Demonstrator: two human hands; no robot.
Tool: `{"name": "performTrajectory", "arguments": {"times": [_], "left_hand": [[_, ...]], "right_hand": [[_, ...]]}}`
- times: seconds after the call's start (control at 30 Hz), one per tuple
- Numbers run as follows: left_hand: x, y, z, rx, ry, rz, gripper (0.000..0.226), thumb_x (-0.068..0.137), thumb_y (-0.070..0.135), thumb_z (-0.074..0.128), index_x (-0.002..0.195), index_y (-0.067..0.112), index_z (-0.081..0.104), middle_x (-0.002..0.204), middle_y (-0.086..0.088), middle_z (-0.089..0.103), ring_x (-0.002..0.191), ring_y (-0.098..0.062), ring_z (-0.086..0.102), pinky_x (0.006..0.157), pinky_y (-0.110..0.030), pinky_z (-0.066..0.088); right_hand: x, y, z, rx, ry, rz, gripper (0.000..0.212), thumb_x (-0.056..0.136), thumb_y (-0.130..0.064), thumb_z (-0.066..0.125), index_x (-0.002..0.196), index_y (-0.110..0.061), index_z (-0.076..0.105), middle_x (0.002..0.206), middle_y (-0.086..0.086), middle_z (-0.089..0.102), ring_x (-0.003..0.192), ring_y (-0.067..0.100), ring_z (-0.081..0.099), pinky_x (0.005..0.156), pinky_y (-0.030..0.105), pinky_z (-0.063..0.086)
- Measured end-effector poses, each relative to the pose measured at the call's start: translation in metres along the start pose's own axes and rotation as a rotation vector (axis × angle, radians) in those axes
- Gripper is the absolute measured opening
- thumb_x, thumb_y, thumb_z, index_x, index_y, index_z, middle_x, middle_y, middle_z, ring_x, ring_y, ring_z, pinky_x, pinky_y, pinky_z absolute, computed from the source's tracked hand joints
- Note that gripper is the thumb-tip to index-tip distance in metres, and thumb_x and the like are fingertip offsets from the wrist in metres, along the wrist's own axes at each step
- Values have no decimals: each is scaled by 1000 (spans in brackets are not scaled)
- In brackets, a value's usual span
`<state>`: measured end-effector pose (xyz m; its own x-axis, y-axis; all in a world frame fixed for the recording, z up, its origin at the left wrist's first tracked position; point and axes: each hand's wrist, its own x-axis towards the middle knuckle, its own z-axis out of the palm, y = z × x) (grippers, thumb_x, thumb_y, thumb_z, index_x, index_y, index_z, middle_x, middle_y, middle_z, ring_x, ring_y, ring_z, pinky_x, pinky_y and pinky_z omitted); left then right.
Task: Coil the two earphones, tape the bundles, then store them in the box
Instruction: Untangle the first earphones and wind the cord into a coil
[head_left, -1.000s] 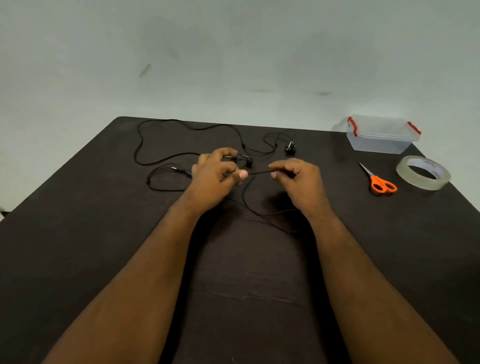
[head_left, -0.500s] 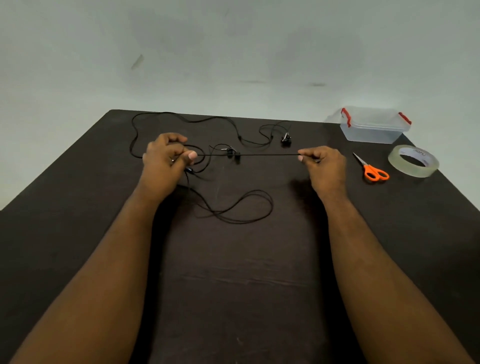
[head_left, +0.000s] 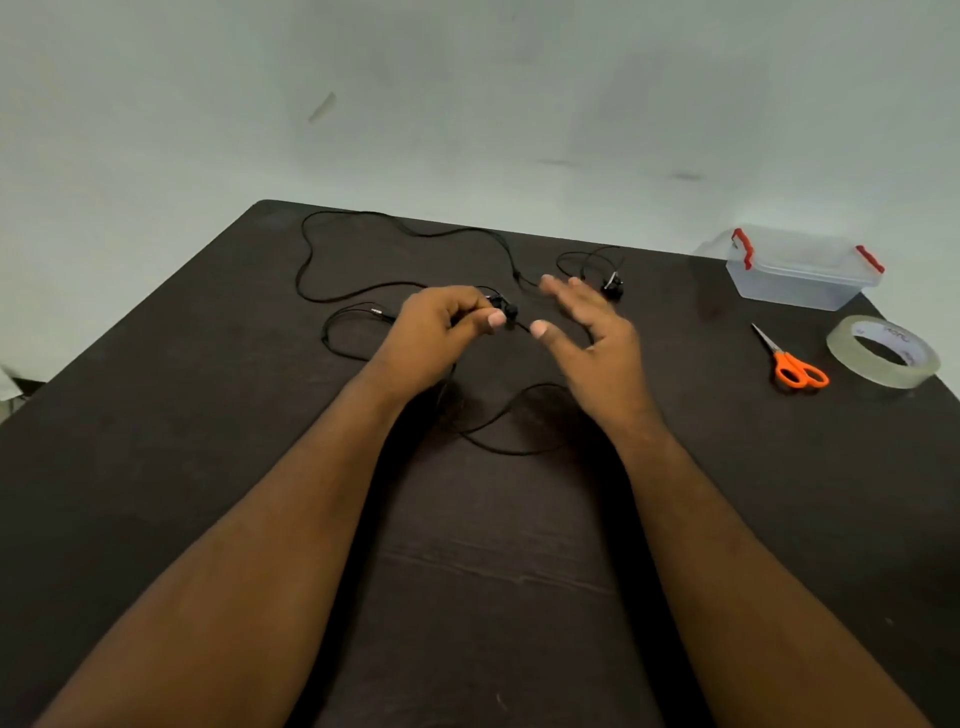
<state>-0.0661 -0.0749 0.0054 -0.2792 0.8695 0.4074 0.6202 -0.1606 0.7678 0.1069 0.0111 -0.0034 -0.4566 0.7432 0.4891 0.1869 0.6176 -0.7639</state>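
Now the right hand (head_left: 592, 332) has let go of the stretched earphone cord (head_left: 498, 441) and spreads open just beside the left hand (head_left: 441, 332), which pinches the earbud end; slack loops lie nearer than the left hand, so coiling has barely begun.

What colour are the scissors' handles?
Orange, clear in the head view: scissors lying beside the tape.
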Motion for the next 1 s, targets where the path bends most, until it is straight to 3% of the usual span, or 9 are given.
{"name": "performTrajectory", "arguments": {"times": [0.1, 0.2, 0.33, 0.43, 0.63, 0.73, 0.83, 0.93, 1.0], "left_hand": [[-2, 4, 6, 1, -22, 25, 18, 92, 21, 64, 80, 7, 69, 74, -14, 67, 63, -19, 55, 60, -32, 43], [-4, 5, 8, -10, -11, 19, 20, 92, 22, 64, 80, 7, 70, 73, -10, 68, 67, -23, 60, 62, -32, 46], [-5, 6, 8, 3, -78, 0, 17, 91, 30, 65, 78, 19, 68, 63, 5, 62, 54, 0, 53, 54, -16, 42], [-4, 4, 4, 22, -133, -23, 10, 90, 27, 65, 81, 26, 68, 64, 4, 66, 58, 1, 59, 60, -13, 43], [1, -7, -26, 205, -34, 15, 10, 89, 23, 68, 87, 14, 73, 71, -3, 70, 64, -10, 64, 76, -28, 52], [-1, -13, -37, 281, 103, 47, 12, 89, 23, 67, 88, 12, 74, 73, 0, 70, 69, -13, 64, 88, -42, 50], [-1, -16, -43, 312, 217, 105, 13, 90, 19, 66, 90, 8, 74, 72, 8, 64, 67, -13, 60, 85, -55, 48], [1, -14, -43, 301, 298, 176, 15, 89, 18, 66, 86, 6, 74, 67, 4, 64, 56, 3, 49, 68, -26, 44], [-1, -10, -35, 281, 323, 179, 16, 90, 16, 65, 84, 3, 72, 65, 5, 61, 52, 8, 49, 60, -10, 35]], "right_hand": [[-2, -9, 11, 221, -57, 73, 29, 81, -12, 74, 110, -15, 72, 100, -8, 73, 104, 3, 65, 91, 16, 47], [-2, -5, 9, 201, -59, 45, 17, 79, -10, 76, 93, -18, 76, 89, -8, 74, 90, 8, 69, 84, 25, 52], [-3, 0, 4, -70, 5, -122, 12, 81, -13, 72, 90, -21, 75, 85, -18, 66, 89, 14, 63, 80, 21, 47], [-1, 2, -2, -269, 1, -290, 5, 85, -12, 68, 88, -14, 72, 85, -5, 70, 82, 20, 59, 75, 30, 46], [8, 10, -22, -448, 164, -328, 9, 89, -15, 64, 89, -12, 72, 82, 1, 71, 78, 29, 58, 74, 45, 46], [9, 17, -40, -501, 267, -276, 10, 89, -17, 64, 90, -13, 72, 85, 1, 72, 83, 30, 58, 76, 42, 44], [10, 24, -56, -542, 340, -185, 13, 90, -20, 62, 95, -14, 72, 88, 3, 71, 90, 32, 55, 78, 37, 35], [8, 28, -66, -550, 368, -115, 15, 91, -21, 60, 98, -14, 71, 89, 3, 71, 94, 31, 53, 79, 34, 32], [5, 28, -68, -516, 366, -77, 14, 90, -19, 62, 97, -12, 72, 86, 6, 71, 91, 33, 56, 80, 39, 40]]}}
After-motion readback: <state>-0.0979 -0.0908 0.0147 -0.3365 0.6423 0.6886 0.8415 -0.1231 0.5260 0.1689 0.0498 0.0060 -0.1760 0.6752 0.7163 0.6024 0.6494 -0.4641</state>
